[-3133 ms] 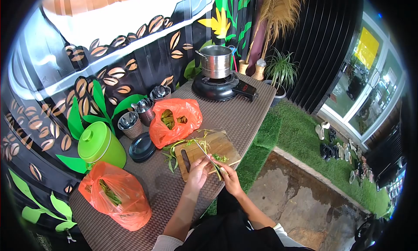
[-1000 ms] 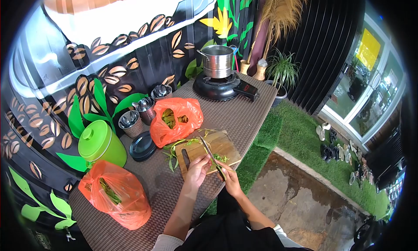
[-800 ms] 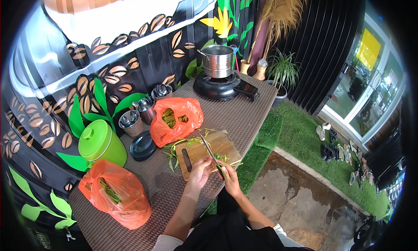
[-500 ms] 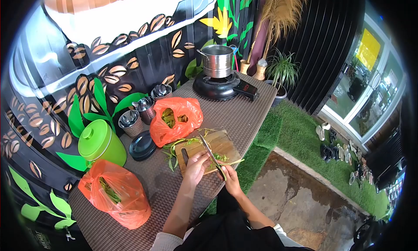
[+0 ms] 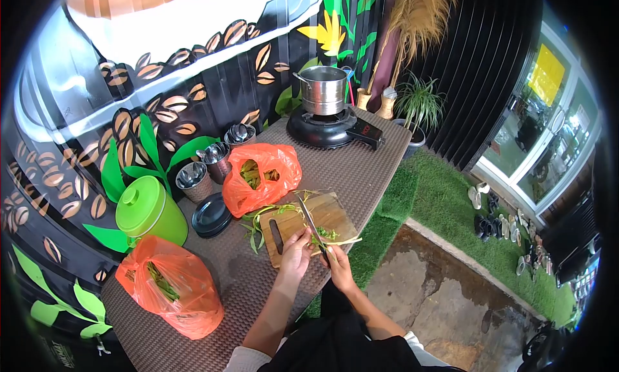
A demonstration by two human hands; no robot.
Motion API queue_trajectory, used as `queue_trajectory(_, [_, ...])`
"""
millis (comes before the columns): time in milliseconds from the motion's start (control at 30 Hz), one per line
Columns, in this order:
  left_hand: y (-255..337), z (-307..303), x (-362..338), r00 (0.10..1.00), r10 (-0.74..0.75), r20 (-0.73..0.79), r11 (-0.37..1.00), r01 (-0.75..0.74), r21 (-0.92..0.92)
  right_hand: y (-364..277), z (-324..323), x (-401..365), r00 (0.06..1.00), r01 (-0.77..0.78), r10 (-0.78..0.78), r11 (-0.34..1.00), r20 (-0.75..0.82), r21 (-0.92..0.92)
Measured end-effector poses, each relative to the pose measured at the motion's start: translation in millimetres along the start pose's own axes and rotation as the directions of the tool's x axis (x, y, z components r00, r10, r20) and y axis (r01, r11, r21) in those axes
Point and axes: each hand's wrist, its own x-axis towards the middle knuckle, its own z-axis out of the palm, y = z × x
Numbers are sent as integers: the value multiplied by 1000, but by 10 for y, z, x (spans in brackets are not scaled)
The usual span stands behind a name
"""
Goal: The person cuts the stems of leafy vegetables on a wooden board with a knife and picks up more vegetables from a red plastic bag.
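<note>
My right hand point(image 5: 338, 265) is wrapped around the handle of a knife point(image 5: 307, 214). Its long blade points up and away from me over a wooden cutting board point(image 5: 327, 207). Close on the blade's left side, my left hand point(image 5: 296, 251) has its fingers pinched together on green vegetable stems, mostly hidden by the fingers. Pale stems point(image 5: 351, 241) stick out to the right beyond my right hand. Small chopped green pieces point(image 5: 327, 232) lie on the board just past the knife. Longer leafy stems point(image 5: 259, 218) trail over the board's left edge.
Orange plastic bags of greens stand behind the board point(image 5: 277, 162) and at the near left point(image 5: 193, 301). Black plates point(image 5: 211, 216), a green lidded container point(image 5: 147, 211) and cutlery cups point(image 5: 193, 183) line the wall. A pot point(image 5: 324, 94) sits on a portable stove point(image 5: 317, 132).
My left hand has shifted slightly to the right and down, nearer my right hand. The knife is tilted a little differently. The bags, board and pot have stayed put.
</note>
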Motion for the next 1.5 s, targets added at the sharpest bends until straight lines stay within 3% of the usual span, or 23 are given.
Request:
queue_trajectory(333, [-96, 32, -56, 999, 27, 23, 999, -26, -43, 18, 73, 28, 998, 43, -35, 991, -61, 128])
queue_trajectory(500, [9, 181, -132, 1000, -1, 10, 1000, 1, -26, 63, 2, 22, 999, 11, -7, 997, -47, 82])
queue_trajectory(700, [51, 110, -16, 989, 136, 65, 978, -144, 153, 80, -17, 15, 998, -9, 13, 998, -54, 63])
queue_trajectory(967, [-29, 77, -41, 998, 19, 56, 999, -21, 38, 19, -4, 16, 998, 23, -20, 998, -57, 58])
queue_trajectory(1200, [23, 85, -65, 996, -44, 77, 996, 38, 75, -74, 27, 16, 997, 24, -19, 997, -69, 71])
queue_trajectory(1367, [79, 31, 1, 992, 113, 58, 968, -123, 217, -5, 17, 56, 999, 24, -22, 999, -41, 45])
queue_trajectory(1500, [92, 19, 15, 991, 111, 70, 978, -121, 169, 34, 20, 78, 999, 22, -22, 1000, -49, 1])
